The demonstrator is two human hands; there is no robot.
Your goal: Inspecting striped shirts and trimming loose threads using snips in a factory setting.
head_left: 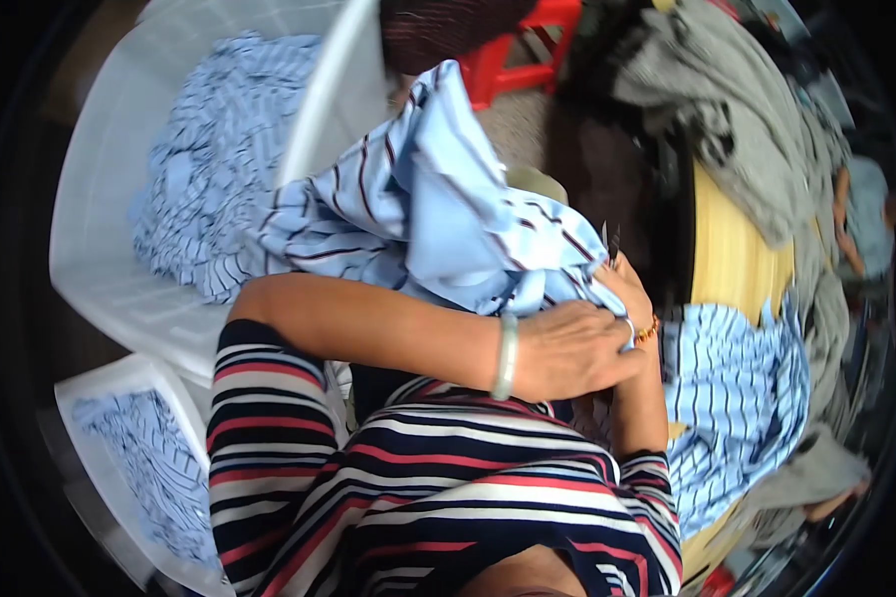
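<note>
A light blue cloth with dark stripes [458, 219] lies bunched across my lap and trails left over the rim of a large bin. My left hand [572, 348], with a pale bangle at the wrist, is closed on the cloth's right edge. My right hand [622, 289], wearing a beaded bracelet, is close by at that same edge. Small dark thread snips [612, 242] stick up from its fingers, their points upward. The fingertips of both hands are partly hidden by the cloth and by each other.
The large translucent white bin [95, 199] at the left holds heaped blue striped cloth. Below it stands a smaller white bin [70, 403] with similar cloth. More blue striped cloth [732, 398] and grey garments [727, 90] cover a wooden table [732, 244] at the right. Beyond are a red stool [518, 75] and another person [866, 219].
</note>
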